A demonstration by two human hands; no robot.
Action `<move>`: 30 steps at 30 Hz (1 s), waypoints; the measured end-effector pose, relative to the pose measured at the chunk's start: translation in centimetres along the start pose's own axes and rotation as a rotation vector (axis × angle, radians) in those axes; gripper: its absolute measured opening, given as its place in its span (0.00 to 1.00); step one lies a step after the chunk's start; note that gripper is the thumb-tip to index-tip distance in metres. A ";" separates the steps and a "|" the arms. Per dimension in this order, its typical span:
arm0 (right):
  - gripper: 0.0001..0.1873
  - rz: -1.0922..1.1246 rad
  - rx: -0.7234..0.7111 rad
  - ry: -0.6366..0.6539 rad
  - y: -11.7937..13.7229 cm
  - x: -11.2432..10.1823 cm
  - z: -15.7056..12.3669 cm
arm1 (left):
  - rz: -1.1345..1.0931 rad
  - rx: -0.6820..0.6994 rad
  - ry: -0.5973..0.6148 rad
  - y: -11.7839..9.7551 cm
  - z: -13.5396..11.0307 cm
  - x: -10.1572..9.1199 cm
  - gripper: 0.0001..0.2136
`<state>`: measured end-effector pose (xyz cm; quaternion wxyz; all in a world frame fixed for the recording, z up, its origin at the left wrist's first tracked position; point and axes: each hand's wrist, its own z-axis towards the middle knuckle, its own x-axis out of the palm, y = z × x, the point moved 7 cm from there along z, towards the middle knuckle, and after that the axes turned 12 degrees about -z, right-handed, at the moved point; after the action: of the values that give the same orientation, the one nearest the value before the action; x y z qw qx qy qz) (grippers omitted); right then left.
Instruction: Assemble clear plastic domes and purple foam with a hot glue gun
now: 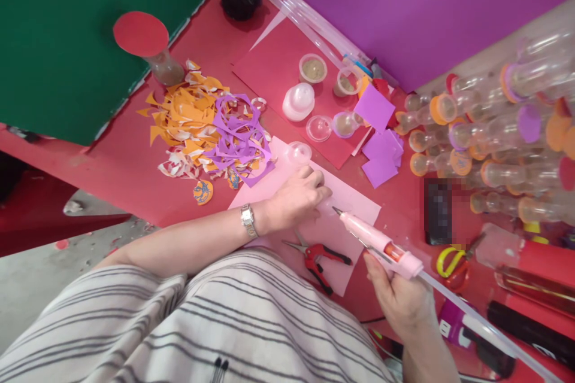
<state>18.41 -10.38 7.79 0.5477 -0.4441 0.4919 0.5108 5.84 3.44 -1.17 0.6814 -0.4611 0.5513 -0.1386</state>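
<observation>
1. The pink glue gun [380,243] is right of the lower centre of the frame, held up, its dark tip aimed up and left; a long clear rod [483,320] runs from its back to the lower right corner.
2. A red table [121,152] spreads through the middle, with a green panel [90,6] at upper left and a purple panel [431,6] at upper right.
3. Clear bottles [512,172], many with coloured paper rounds at their ends, lie stacked along the right edge.
4. A pink sheet [359,206] lies in the centre.
5. Orange and purple paper scraps [193,111] heap up left of centre.
6. At lower right, the right hand [406,305] is wrapped firmly round the glue gun.
7. The left hand [294,200], at centre, has its fingers curled near the gun's tip; I can't tell whether they pinch anything.
8. Red-handled snips [314,257] lie on the sheet at lower centre, handles spread.
9. Purple paper squares [375,108] sit right of centre.
10. A wristwatch [248,220] circles the left wrist.
</observation>
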 end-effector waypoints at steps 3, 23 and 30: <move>0.24 -0.038 -0.097 0.002 0.1 -0.1 0.3 | 0.004 0.010 -0.010 0.0 0.0 0.0 0.14; 0.26 -0.181 -0.199 0.039 0.8 -1.2 1.7 | 0.041 0.057 -0.065 -0.5 -0.2 -0.3 0.14; 0.28 -0.218 -0.211 0.043 1.0 -1.5 2.3 | 0.051 0.065 -0.075 -0.5 -0.2 -0.3 0.14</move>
<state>17.58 -8.23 9.59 0.5397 -0.5607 0.3959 0.4874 5.68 3.25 -0.60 0.7195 -0.4292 0.5323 -0.1217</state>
